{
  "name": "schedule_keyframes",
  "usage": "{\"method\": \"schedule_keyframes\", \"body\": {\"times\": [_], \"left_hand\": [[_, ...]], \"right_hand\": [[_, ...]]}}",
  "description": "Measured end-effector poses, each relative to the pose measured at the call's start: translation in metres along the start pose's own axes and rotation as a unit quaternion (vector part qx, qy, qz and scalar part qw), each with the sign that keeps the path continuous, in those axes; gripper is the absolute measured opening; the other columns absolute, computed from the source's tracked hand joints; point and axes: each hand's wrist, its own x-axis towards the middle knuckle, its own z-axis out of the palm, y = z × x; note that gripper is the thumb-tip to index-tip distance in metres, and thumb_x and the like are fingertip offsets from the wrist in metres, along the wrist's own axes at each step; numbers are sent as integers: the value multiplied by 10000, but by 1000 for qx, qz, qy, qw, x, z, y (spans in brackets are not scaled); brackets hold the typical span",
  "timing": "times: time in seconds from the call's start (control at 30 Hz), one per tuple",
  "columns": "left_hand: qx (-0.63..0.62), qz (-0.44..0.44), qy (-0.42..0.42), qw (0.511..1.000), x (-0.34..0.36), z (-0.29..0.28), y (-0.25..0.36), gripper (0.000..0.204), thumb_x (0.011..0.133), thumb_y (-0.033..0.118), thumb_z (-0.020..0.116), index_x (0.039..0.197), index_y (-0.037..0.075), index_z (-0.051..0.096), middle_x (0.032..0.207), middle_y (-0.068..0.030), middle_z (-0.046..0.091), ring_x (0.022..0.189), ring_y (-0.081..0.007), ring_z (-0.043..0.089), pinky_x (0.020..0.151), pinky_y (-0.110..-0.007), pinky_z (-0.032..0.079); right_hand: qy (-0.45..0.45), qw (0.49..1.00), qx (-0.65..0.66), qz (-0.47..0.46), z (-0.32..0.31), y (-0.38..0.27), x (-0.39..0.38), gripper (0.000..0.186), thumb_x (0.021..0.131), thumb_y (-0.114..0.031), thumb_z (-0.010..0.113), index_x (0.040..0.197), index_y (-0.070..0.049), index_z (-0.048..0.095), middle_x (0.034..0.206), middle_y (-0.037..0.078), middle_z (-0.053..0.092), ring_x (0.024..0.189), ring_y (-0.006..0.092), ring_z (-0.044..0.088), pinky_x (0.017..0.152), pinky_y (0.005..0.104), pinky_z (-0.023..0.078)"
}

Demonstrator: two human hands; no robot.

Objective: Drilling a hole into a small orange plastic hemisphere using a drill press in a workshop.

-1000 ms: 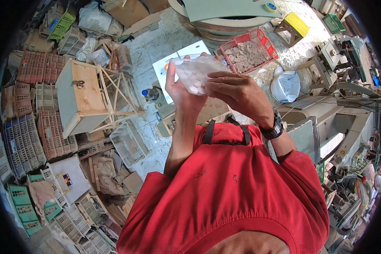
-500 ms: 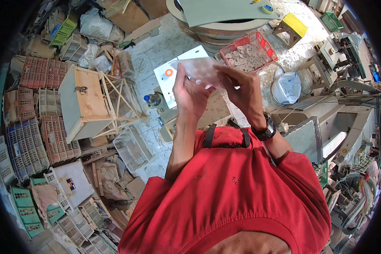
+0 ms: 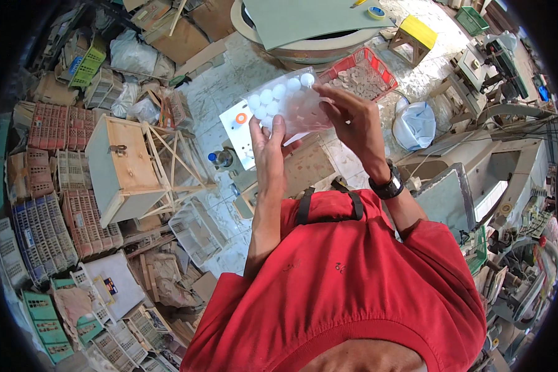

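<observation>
In front of my chest is a flat, clear plastic pack. White round pieces show in its left and upper part, while its right part looks hazy. Whether they are balls or discs I cannot tell. My left hand holds the pack's near left side, thumb on top and fingers below. At its right edge is my right hand, thumb and forefinger curled against the plastic, with a dark watch on the wrist. Beneath the pack lies a white board with small holes and an orange ring.
A red crate of pale pieces stands beyond my right hand, near a yellow-topped stool and a white-lined bucket. Leftward are a bottle, a wooden cabinet and stacked crates. Machinery fills the right side.
The plastic pack has tilted flatter and shifted slightly left, so its white round pieces now show plainly. My left hand's thumb has come over its near edge; the right fingers have opened a little.
</observation>
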Motion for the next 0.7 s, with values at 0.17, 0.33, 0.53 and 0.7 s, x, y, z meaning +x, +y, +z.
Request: {"method": "schedule_keyframes", "body": {"times": [0.17, 0.33, 0.53, 0.7], "left_hand": [[55, 63, -5, 996, -7, -9, 2, 342, 941, 264, 630, 1222, 103, 521, 999, 8, 595, 799, -71, 547, 760, -249, 506], [71, 53, -73, 993, -10, -17, 6, 441, 916, 218, 665, 1288, 39, 512, 1054, -7, 643, 960, -87, 593, 859, -256, 455], [-64, 59, -104, 991, -5, -21, -3, 500, 885, 172, 690, 1320, 42, 479, 1147, -51, 613, 985, -139, 615, 837, -288, 506], [-53, 52, -125, 989, -7, -24, -5, 568, 859, 134, 708, 1342, 46, 421, 1199, -79, 581, 1056, -163, 586, 922, -322, 478]], "right_hand": [[-55, 991, 101, 72, -10, 19, 6, 335, 897, 3, 602, 1218, -76, 653, 972, 84, 679, 779, 130, 636, 705, 277, 518], [-135, 966, 210, 68, -23, 21, 8, 305, 926, 3, 545, 1203, -47, 663, 1111, 35, 633, 923, 104, 592, 776, 250, 472], [-182, 938, 263, 136, -26, 10, 4, 276, 953, -53, 509, 1166, -52, 684, 1210, 11, 595, 1008, 94, 556, 808, 235, 439], [-148, 930, 300, 151, -17, 4, 0, 280, 922, -18, 547, 1173, -42, 668, 986, -3, 567, 845, 110, 529, 724, 263, 426]]}}
